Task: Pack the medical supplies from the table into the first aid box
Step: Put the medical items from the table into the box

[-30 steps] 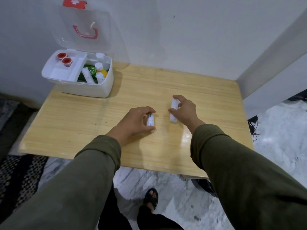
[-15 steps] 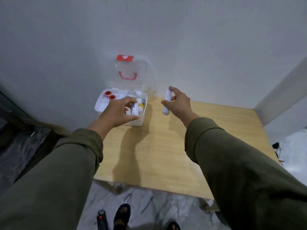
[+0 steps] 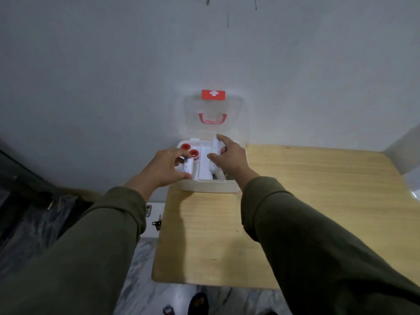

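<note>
A white cross on red marks the first aid box (image 3: 210, 188) lid, frame centre. Since half a second ago both hands reached over it: left hand (image 3: 167, 167) pinches a printed white tube (image 3: 188, 167) (text unreadable), right hand (image 3: 229, 155) grips a white roll (image 3: 215, 148).

A plain room in a home, it seems — bare grey wall (image 3: 113, 64) beyond the fingers, a light wooden worktop (image 3: 318, 189) beneath them, marble-patterned floor (image 3: 141, 280) below, a sandalled foot (image 3: 198, 303) showing.
</note>
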Demonstrator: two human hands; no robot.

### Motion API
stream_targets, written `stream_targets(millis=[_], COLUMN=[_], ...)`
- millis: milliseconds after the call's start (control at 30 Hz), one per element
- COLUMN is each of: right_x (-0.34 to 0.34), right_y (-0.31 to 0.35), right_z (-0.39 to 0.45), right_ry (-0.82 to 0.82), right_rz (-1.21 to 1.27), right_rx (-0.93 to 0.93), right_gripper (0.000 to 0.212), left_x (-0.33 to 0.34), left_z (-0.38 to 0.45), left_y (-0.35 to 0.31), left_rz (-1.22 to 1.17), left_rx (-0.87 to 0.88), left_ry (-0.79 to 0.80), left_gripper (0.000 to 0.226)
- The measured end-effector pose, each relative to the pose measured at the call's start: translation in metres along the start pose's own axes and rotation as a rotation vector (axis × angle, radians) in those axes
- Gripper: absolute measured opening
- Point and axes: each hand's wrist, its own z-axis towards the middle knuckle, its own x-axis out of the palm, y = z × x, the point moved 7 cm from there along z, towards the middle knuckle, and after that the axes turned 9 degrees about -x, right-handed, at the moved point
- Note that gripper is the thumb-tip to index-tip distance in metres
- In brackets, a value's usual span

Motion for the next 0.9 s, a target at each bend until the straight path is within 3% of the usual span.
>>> stream_targets(millis=[200, 733, 800, 900], right_x=[0.027, 0.042, 0.037, 0.012], right_y=[-0.009, -0.017, -0.014, 0.005], right_z=[0.008, 0.017, 0.019, 0.023], right_ry=[0.025, 0.041, 0.001, -0.193], right_rz=[-0.037, -0.129, -0.120, -0.095], right_rx=[0.038, 0.065, 0.033, -0.035], right_gripper=[0.068, 0.070, 0.064, 0.045], left_x=[0.006, 0.009, 0.007, -0.012], left_z=[0.009, 0.019, 0.019, 0.023], left_y=[0.014, 0.023, 0.022, 0.019], left_rz=[0.043, 0.031, 0.020, -0.027], left_rx=[0.019, 0.052, 0.061, 0.075], left_ry=[0.043, 0.086, 0.077, -0.026], left_gripper=[0.055, 0.063, 0.063, 0.063])
